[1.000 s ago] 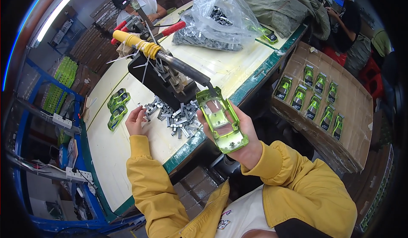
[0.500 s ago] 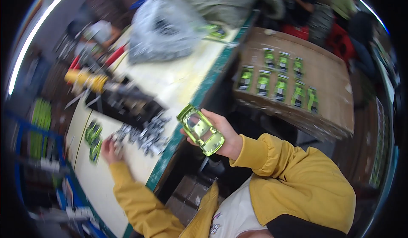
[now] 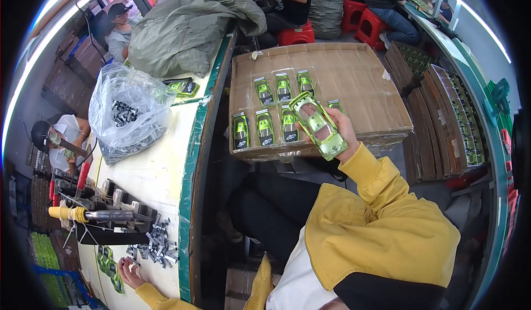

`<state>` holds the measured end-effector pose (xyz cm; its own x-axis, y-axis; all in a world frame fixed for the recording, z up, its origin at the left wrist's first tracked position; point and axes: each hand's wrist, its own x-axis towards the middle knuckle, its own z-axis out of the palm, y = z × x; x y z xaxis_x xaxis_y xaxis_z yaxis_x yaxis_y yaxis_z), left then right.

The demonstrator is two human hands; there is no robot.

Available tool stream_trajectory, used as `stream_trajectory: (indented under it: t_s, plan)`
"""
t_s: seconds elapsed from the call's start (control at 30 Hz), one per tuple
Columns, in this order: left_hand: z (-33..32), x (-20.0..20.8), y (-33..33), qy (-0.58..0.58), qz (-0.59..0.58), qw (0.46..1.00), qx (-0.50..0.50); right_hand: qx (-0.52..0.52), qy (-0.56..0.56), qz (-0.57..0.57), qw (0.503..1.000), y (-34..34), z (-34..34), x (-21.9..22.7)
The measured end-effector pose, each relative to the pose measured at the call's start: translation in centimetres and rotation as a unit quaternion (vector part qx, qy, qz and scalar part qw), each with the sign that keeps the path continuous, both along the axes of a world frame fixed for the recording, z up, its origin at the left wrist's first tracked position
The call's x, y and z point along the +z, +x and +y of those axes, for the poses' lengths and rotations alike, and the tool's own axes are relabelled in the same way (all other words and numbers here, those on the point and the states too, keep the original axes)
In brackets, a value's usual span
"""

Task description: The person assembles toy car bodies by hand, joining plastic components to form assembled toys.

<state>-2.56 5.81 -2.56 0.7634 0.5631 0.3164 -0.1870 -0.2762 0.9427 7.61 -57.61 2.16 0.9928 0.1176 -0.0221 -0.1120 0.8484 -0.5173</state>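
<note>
In my right hand (image 3: 347, 136) is a shiny green toy car body shell (image 3: 321, 126), gripped by its sides over the near edge of a carton tray. The shell is tilted, and pale inner surfaces and openings show in it. On the bench to the left, my left hand (image 3: 131, 274) rests with its fingers slightly apart and nothing visible in them. It is beside green car shells (image 3: 115, 275) and just below a pile of small grey, metallic-looking parts (image 3: 157, 246).
The brown carton tray (image 3: 354, 77) holds several green toy cars (image 3: 265, 127) in rows. A clamp fixture with a yellow handle (image 3: 69, 213) stands on the bench (image 3: 160, 183). Beyond it lie a clear bag of grey parts (image 3: 130, 116) and a large woven sack (image 3: 177, 33). Other people sit farther off.
My view has swung toward the right and the carton tray. The right hand has carried the green shell over the tray's near edge. The left hand stays by the grey parts.
</note>
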Motion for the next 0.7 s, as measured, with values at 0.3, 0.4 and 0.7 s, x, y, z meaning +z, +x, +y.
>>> stream_trajectory:
  t_s: [0.3,0.4,0.7]
  plan:
    - [0.1,0.2,0.1,0.001,-0.002,1.000,-0.002,0.047,0.043,-0.040,0.997,-1.5,1.7,1.9]
    - [0.0,0.1,0.2,0.008,0.001,1.000,0.017,0.060,0.057,-0.069,0.994,-1.7,1.8,2.1]
    - [1.7,-0.4,0.3,0.044,0.072,0.989,0.123,-0.342,-0.576,0.044,0.741,8.7,-10.0,-8.6]
